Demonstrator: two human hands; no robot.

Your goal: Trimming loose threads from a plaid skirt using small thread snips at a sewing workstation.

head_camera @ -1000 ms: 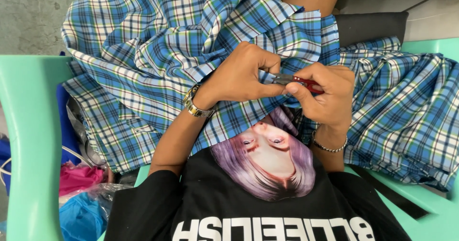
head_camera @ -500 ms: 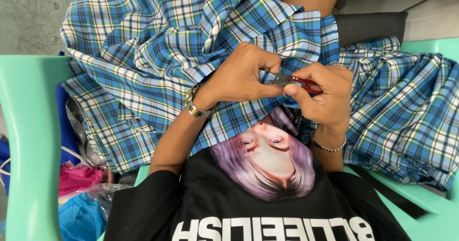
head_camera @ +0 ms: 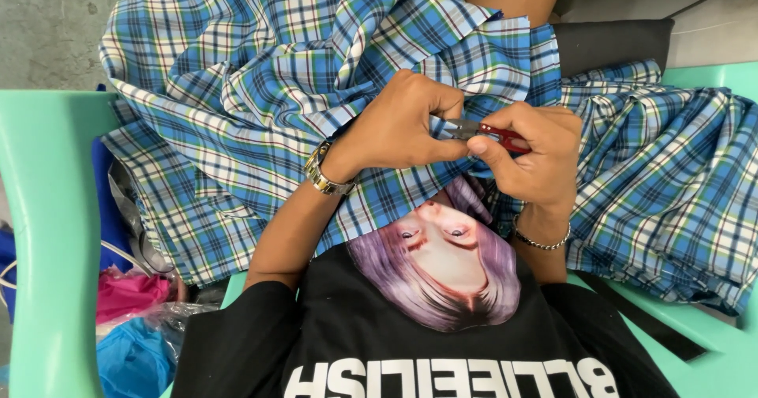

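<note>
At the far left of the frame the mint-green plastic chair arm [head_camera: 43, 232] runs down the picture, and just right of it, at the lower left, sit a pink bag [head_camera: 130, 294] and a blue bag [head_camera: 134, 360] bunched together. Nothing there has shifted since the earlier pictures.

The blue plaid garment [head_camera: 260, 74] spreads from the upper left across your lap to the right edge, lying in the same folds as half a second ago.

Near the middle, your left hand [head_camera: 399, 125] (the one with the metal wristwatch [head_camera: 322, 170] on its wrist) rests on the cloth with its fingers [head_camera: 442, 102] curled together, pinching a fold of the plaid right at the tip of the cutter. It sits where it did a second ago; any change is too slight to call.

Just right of it, your right hand [head_camera: 533, 157] is clamped around the red-handled thread snips [head_camera: 493, 133], whose metal blades point left and meet the left hand's fingertips. The blades look nearly shut, though your fingers hide part of them, so you cannot be sure. A thin bracelet [head_camera: 541, 242] circles that wrist. The snips lie at the centre of the frame, above the printed face on your black T-shirt [head_camera: 332, 343], as in both earlier pictures.

At the right edge the pleated part of the plaid hangs over the other chair arm [head_camera: 711, 351], unchanged.
</note>
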